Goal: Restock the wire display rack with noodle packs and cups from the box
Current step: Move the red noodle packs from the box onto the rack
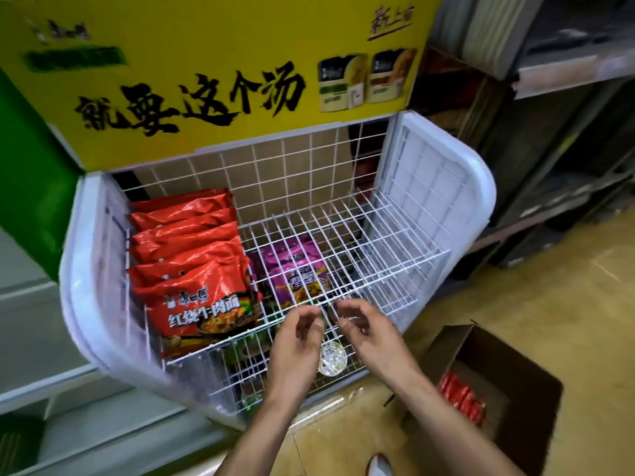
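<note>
Two bare hands hover side by side at the front edge of the white wire display rack (443, 187), the left hand (298, 338) and right hand (365, 329) facing each other with fingers loosely curled and nothing visible in either. A row of red noodle packs (192, 266) stands on edge in the rack's left section, at about ten o'clock from the hands. The wire shelf to the right of that row carries nothing, and a purple noodle pack (297, 269) shows through its grid on the tier beneath, at twelve o'clock from the hands. A cup (331, 363) with a clear lid sits on the lower tier directly under the gap between the two wrists. The open cardboard box (453, 341) stands on the tan floor at four o'clock from the hands, with more red packs (464, 398) lying in its bottom. A yellow sign (206, 80) with black brush lettering tops the rack.
</note>
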A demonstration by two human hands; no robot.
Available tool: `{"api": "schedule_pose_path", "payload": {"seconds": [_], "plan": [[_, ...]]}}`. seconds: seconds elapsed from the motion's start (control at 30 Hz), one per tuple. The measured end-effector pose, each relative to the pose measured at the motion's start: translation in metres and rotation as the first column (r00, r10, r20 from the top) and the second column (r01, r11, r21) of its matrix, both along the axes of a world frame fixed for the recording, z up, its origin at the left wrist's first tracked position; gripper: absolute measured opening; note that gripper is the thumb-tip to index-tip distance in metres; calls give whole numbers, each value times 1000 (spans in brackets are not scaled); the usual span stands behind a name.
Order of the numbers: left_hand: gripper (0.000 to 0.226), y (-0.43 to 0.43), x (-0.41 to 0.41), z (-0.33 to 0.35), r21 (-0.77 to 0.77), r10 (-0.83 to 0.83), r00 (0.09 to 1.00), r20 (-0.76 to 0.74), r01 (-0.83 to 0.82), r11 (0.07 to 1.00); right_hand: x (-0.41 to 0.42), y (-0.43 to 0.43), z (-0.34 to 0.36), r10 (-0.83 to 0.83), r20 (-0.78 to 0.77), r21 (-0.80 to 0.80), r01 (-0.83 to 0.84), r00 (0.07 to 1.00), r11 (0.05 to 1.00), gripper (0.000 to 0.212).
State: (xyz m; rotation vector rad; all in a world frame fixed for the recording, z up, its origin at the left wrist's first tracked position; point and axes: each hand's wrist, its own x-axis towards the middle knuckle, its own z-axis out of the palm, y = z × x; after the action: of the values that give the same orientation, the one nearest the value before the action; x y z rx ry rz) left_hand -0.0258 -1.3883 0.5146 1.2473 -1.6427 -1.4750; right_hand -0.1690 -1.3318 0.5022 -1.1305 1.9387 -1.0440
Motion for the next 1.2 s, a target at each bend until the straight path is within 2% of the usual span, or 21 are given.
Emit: {"api": "schedule_pose_path", "payload": {"seconds": [0.33, 0.63, 0.87, 1.2], "plan": [[18, 38, -83, -3, 46, -209, 977, 30, 207, 977, -66, 68, -9, -183, 53, 4, 183, 982, 983, 26], [19, 121, -175, -19, 61, -390, 912, 127, 386, 921, -145, 169, -15, -323, 65, 28, 322, 944, 946, 16], [22, 186, -236, -28, 42, -469, 866, 171, 469, 882, -194, 243, -31, -370, 58, 87, 365, 927, 927, 22], [22, 243, -276, -51, 119, -595, 773, 218, 584, 803, -232, 313, -56, -450, 81, 160, 434, 890, 887, 18]]}}
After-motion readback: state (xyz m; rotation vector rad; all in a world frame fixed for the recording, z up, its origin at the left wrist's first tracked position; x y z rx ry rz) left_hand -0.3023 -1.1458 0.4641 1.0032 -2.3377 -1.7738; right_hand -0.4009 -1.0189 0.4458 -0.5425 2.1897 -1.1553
